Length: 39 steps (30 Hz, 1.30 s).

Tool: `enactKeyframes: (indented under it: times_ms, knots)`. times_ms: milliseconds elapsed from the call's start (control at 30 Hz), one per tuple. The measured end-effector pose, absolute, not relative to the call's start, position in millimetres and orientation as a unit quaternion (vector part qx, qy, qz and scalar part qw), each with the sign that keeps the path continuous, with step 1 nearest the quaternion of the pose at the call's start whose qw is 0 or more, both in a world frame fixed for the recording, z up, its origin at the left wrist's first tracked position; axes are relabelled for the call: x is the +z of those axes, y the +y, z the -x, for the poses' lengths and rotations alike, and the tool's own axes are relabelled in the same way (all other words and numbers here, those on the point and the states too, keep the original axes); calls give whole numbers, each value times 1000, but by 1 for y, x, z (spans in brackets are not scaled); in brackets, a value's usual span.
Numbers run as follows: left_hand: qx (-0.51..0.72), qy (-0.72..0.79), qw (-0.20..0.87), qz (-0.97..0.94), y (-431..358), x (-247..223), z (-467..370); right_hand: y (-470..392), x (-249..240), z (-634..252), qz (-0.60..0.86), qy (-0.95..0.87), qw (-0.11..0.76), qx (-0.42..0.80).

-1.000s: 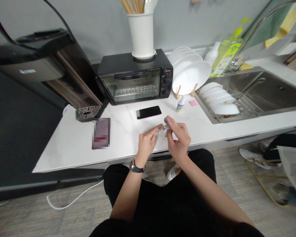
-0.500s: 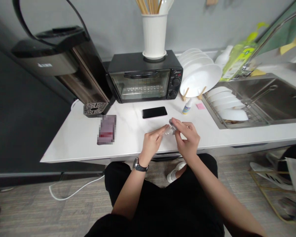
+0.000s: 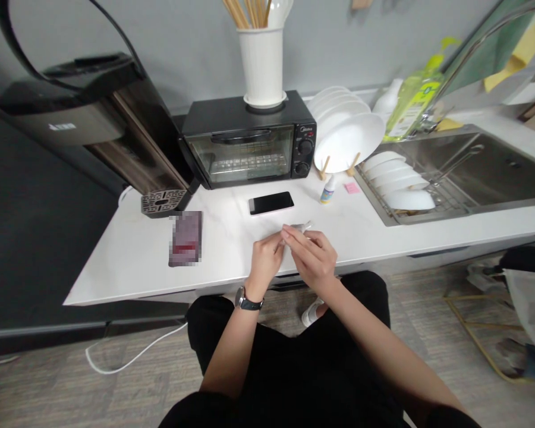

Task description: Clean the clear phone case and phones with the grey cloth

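Close to the counter's front edge, my left hand and my right hand meet, fingertips pressed together. Between them is a small clear plastic wrapper, whose whitish end pokes out past my right fingers. Most of it, and whatever it contains, is hidden by the fingers. My left wrist wears a dark-strapped watch. Beyond my hands a black phone lies flat on the white counter. A small white dropper bottle stands upright to the right of the phone, beside a pink sticky note.
A toaster oven carries a white utensil pot. Left stand a tall water dispenser and a blurred-out purple item. White plates lean in a rack, near a sink with bowls and a green soap bottle.
My right fingers have moved left onto my left fingertips, covering most of the wrapper. A grey piece seen at my right fingertips is hidden now. The view has shifted slightly right.
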<state>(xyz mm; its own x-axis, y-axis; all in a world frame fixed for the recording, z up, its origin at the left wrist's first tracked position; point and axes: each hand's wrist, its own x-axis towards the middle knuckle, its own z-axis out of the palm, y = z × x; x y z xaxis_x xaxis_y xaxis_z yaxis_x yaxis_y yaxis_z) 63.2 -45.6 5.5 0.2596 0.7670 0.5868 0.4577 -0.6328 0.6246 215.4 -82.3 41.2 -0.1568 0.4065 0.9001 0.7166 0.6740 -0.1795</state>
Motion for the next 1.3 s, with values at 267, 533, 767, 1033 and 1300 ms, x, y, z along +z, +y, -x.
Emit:
enactKeyframes:
  times_ms: [267, 533, 767, 1033, 1300]
  knots:
    - [463, 419, 190, -758, -51, 13, -60, -66, 30, -251, 483, -638, 600, 11]
    - [488, 460, 266, -692, -59, 5, -49, -47, -5, -269, 546, -506, 618, 253]
    - [479, 455, 227, -716, -58, 1, -52, -55, 4, -266, 537, -545, 636, 101]
    - [451, 453, 185, -746, -56, -4, -48, -83, 15, -212, 377, -792, 479, 26]
    - [457, 418, 208, -757, -59, -4, -49, -65, 10, -254, 413, -784, 464, -10]
